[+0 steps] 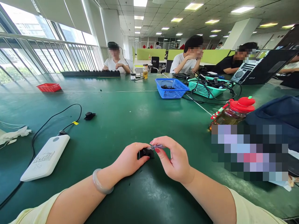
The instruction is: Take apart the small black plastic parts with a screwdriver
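Angled inward, the left hand (130, 158) clasped a small black object (147, 152), and close beside it the right hand (174, 160), neatly curled, pinched a slim translucent piece (159, 146)!

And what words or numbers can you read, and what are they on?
None reads clearly.
White power bank: marks, too blurred to read.
Yellow cable tag: too small.
Black thing in the left hand: no writing can be made out.
Jar: any label is too small.
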